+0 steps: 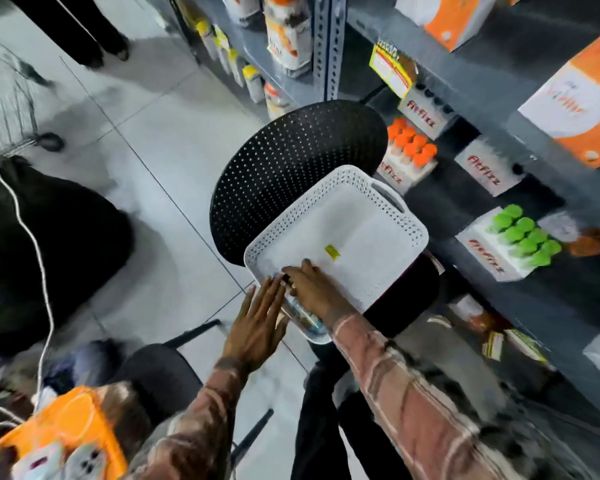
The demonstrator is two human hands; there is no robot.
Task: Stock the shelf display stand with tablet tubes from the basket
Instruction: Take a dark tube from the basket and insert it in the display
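Observation:
A white perforated basket (388, 216) rests on a black chair (291, 161), with a small yellow sticker on its floor. At its near corner lie a few tablet tubes (305, 318), partly hidden and blurred. My right hand (312, 285) reaches into that corner over the tubes; whether it grips one is unclear. Flat against the basket's near outer rim rests my left hand (257, 327), its fingers spread. On the shelf to the right stand display stands: one with orange-capped tubes (411, 147), one with green-capped tubes (523, 237), and an empty stand (489, 168) between them.
Grey metal shelving (329, 46) with orange and white boxes lines the right side. An orange box (66, 431) sits at lower left beside a white cable. A wire cart (11, 119) and a person's legs (94, 39) are at the upper left on the tiled floor.

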